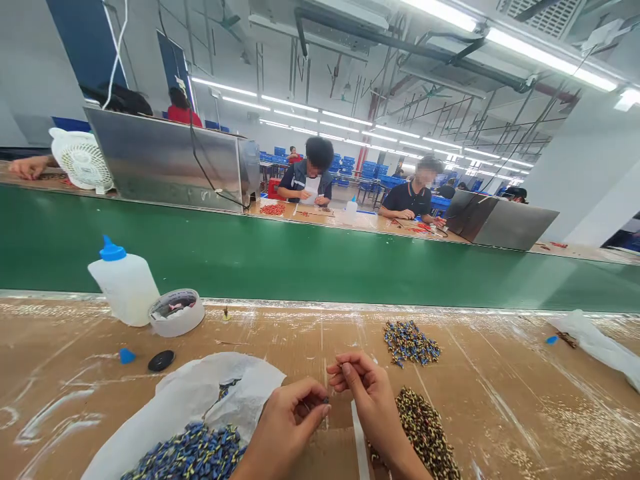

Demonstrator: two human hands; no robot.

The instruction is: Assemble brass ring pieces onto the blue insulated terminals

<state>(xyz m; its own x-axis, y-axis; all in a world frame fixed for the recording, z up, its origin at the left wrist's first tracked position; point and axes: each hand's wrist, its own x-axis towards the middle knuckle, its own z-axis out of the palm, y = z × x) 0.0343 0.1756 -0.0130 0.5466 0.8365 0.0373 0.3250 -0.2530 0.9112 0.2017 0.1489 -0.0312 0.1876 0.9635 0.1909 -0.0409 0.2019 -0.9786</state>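
We seem to be at a fine two-handed step; the next move calls for a steady pinch.
Our left hand (287,420) pinches one blue piece (325,401); our right hand (369,390) has its fingertips together, perhaps on something too small to tell. Around them we count one blue heap (195,453), one mixed heap (411,343), one brown heap (430,433) and one tape roll (183,325).
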